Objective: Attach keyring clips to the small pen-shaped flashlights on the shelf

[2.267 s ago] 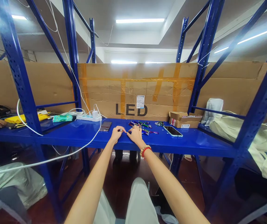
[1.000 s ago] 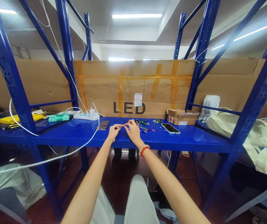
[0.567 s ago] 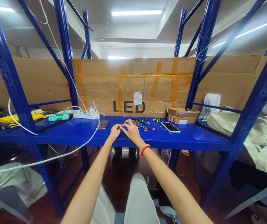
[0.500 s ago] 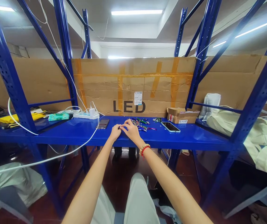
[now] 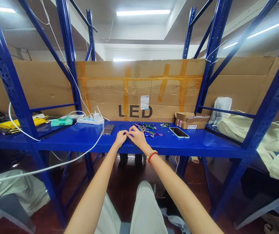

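My left hand and my right hand meet over the front part of the blue table. Their fingers are pinched together around a small dark item, mostly hidden, whose kind I cannot make out. Just beyond my right hand lies a pile of small shiny colourful pieces, in purple, green and silver. A dark phone-like slab rests behind and to the left of my left hand. To the right of the pile is a phone with a light blue edge, lying face up.
A small open cardboard box stands at the back right. A white power strip with plugs sits at the back left, near a green packet. A white cable crosses in front on the left. Blue uprights flank the table.
My fingers have shifted slightly at the small item; both hands stay in the same place. At the far right, another person's hand has moved a little.
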A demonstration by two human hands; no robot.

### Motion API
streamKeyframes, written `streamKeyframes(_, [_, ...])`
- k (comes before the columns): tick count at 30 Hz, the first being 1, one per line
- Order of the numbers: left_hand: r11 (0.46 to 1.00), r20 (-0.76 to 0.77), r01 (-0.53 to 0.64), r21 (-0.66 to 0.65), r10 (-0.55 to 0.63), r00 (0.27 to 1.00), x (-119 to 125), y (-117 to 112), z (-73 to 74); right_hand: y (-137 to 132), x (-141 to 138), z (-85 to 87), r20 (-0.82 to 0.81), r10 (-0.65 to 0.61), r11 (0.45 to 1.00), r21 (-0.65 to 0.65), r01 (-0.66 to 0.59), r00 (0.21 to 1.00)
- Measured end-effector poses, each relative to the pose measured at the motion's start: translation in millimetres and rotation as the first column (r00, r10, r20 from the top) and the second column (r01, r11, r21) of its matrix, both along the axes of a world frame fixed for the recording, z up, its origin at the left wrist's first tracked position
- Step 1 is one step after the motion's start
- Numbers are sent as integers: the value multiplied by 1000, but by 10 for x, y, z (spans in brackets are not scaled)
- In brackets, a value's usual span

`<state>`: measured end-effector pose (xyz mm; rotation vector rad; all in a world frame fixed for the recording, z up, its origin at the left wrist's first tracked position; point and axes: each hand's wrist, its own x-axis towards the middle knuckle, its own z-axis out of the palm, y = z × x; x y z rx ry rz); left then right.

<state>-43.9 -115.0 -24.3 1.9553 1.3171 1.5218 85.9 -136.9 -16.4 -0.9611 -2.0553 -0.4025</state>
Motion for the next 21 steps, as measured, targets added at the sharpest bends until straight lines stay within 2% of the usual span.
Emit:
streamKeyframes(5, [1000,41,12,-3,-12,999,-1,-2,-4,-3,4,-4,-22,-4,1000,16,5,1000])
streamKeyframes(14, [988,246,152,5,-149,958,-50,16,-9,-56,-13,18,-35,-9,1000,10,9,999])
streamKeyframes(21, [989,197,145,-11,-140,970,-30,12,-13,-85,-29,31,16,-18,1000,5,17,1000])
